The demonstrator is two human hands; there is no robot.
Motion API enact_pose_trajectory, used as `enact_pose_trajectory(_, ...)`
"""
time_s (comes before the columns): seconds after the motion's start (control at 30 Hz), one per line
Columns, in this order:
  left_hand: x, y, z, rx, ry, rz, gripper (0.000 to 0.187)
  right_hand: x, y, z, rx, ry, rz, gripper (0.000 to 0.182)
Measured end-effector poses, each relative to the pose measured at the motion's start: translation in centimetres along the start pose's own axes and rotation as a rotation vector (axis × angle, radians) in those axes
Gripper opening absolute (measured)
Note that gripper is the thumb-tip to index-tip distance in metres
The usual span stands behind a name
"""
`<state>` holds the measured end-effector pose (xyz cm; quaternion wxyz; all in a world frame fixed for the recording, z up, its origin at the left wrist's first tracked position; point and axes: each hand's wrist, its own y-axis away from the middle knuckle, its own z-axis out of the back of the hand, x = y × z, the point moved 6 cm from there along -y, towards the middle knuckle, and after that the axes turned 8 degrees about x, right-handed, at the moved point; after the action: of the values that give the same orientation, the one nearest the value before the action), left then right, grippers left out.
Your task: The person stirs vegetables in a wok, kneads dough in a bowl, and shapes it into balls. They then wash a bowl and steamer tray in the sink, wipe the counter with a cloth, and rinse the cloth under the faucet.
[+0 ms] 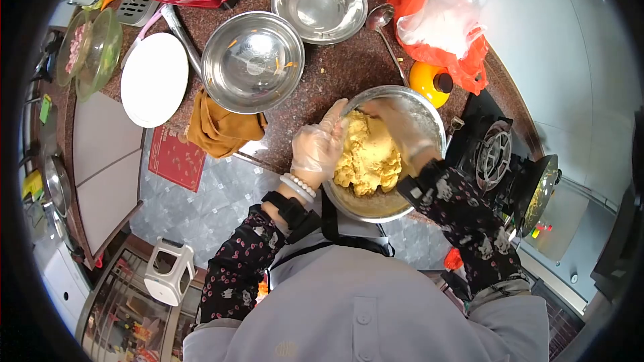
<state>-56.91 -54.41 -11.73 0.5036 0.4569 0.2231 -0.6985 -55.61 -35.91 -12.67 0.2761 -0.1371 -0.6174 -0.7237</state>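
Observation:
A lump of yellow dough (367,154) with a rough surface sits in a metal bowl (429,110) at the counter's front edge. My left hand (319,146), in a clear plastic glove, grips the bowl's left rim, thumb side toward the dough. My right hand (404,131) is inside the bowl at the dough's right side, smeared by motion, so its fingers cannot be made out. Patterned dark sleeves cover both forearms, and a white bead bracelet circles my left wrist.
Two metal bowls, one with orange scraps (253,62) and another behind (319,5), stand beyond. A white plate (154,80) and brown cloth (225,124) lie left. A ladle (381,19), yellow lidded pot (429,84), red bag (469,60) and gas stove (493,154) are right.

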Motion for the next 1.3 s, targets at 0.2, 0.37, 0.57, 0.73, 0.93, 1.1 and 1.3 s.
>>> enact_pose_trajectory(0.2, 0.5, 0.1, -0.2, -0.023, -0.004, 0.052, 0.038, 0.1, -3.3, -6.7, 0.160, 1.426, 0.591, 0.020)
enact_pose_trajectory(0.37, -0.1, 0.0, 0.1, -0.016, -0.049, 0.012, 0.038, 3.4, 4.6, -5.4, -0.032, 1.164, 0.379, 0.018)
enact_pose_trajectory(0.57, 0.0, -0.1, 0.1, -0.031, -0.004, -0.005, 0.038, 1.3, 8.0, -3.9, -0.306, 1.077, 0.916, 0.015)
enact_pose_trajectory(0.73, -0.4, -0.4, 0.3, -0.045, 0.065, -0.042, 0.037, -1.2, 5.5, -4.4, -0.104, 0.978, 0.694, 0.019)
enact_pose_trajectory(0.93, 0.2, -0.7, -0.4, -0.028, 0.042, -0.076, 0.036, -1.3, 0.3, -5.5, 0.036, 1.274, 0.617, 0.024)
enact_pose_trajectory(1.1, 0.2, -0.2, -0.5, -0.009, -0.045, -0.082, 0.036, -1.3, -3.0, -5.2, 0.002, 1.155, 0.636, 0.031)
enact_pose_trajectory(1.3, 0.3, -0.4, -0.3, 0.049, 0.023, 0.059, 0.032, -1.0, -2.3, -5.2, 0.204, 0.926, 0.684, 0.029)
